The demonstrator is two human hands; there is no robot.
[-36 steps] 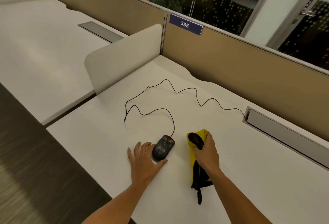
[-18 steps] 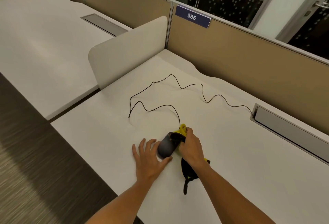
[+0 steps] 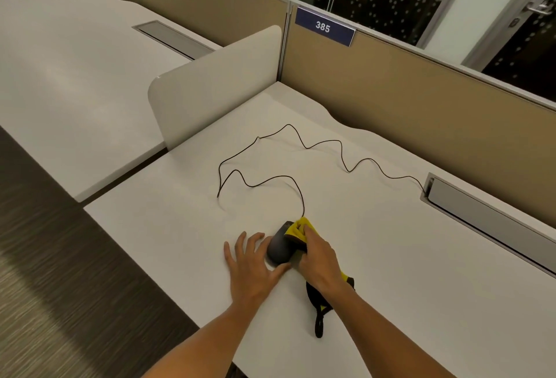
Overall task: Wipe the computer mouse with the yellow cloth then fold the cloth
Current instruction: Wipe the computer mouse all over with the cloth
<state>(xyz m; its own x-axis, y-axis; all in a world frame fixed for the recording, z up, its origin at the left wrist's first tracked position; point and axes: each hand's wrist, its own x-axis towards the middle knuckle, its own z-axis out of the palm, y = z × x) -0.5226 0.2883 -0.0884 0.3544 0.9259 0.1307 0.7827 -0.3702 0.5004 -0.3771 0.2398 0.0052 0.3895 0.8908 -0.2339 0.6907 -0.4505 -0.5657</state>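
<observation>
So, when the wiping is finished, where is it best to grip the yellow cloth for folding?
Probably the loose tail of the yellow cloth near the desk edge, from the near side: it lies free behind the right hand, while the front bunches on the mouse.

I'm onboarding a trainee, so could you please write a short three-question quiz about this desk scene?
1. True or false: the yellow cloth lies folded beside the mouse.
2. Which hand presses the cloth on the mouse? A) left hand B) right hand
3. Fill in: the mouse cable runs to a ___ in the desk.

Key
1. False; it is bunched against the mouse.
2. B
3. cable slot
</observation>
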